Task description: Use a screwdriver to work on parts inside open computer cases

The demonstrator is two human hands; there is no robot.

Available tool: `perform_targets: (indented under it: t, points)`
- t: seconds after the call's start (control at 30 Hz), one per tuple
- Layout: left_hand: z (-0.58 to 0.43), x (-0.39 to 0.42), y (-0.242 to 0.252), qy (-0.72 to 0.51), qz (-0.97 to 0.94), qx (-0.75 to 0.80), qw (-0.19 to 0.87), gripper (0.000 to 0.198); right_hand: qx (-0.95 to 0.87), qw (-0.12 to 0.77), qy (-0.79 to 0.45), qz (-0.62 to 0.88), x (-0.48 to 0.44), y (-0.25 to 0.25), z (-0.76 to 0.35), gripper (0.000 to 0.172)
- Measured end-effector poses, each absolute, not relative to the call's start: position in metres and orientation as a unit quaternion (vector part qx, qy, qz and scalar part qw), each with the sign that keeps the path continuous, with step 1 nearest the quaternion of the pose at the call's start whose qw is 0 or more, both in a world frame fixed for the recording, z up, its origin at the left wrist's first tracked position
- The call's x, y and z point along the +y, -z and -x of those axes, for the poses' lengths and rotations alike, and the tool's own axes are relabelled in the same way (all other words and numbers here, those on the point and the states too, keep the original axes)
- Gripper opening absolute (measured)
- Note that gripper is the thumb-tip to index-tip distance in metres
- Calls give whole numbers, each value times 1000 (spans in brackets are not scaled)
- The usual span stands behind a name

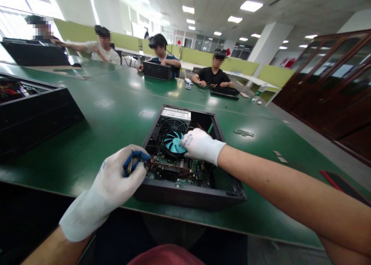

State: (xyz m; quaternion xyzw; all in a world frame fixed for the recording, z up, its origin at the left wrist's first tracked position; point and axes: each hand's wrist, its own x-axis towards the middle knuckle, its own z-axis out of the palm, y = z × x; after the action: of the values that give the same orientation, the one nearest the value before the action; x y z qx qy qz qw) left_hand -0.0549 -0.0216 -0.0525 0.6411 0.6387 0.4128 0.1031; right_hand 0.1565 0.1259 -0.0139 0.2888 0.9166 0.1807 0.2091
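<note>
An open black computer case (pixel 189 193) lies on the table in front of me, its circuit board (pixel 199 172) facing up. Inside it are a turquoise cooling fan (pixel 174 143) and a power supply (pixel 175 125) with a grille. My left hand (pixel 118 176), in a white glove, is closed around a blue-handled tool (pixel 126 166), which looks like pliers, at the case's left edge. My right hand (pixel 199 144), also gloved, is over the board at the fan's right side. Its fingers are curled together, and they hide whatever they grip.
Another open case (pixel 37 114) stands at the left on the green table (pixel 116 91). Several people work at cases across it. Small flat pieces (pixel 279 156) and a greenish scrap (pixel 244 133) lie at the right, with a dark red-edged panel (pixel 344 185) near the table's right edge.
</note>
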Motion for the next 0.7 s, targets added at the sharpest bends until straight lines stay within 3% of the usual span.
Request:
perform_targets:
  t: [0.13, 0.43, 0.7]
  points:
    - [54, -21, 52, -415, -644, 636, 94, 20, 929, 207, -169, -254, 123, 18, -153, 19]
    - [52, -21, 47, -418, -622, 654, 105, 24, 945, 144, -157, -249, 112, 15, -159, 16]
    - [58, -20, 61, -416, -634, 644, 97, 23, 918, 47, -142, -367, 84, -17, -196, 23]
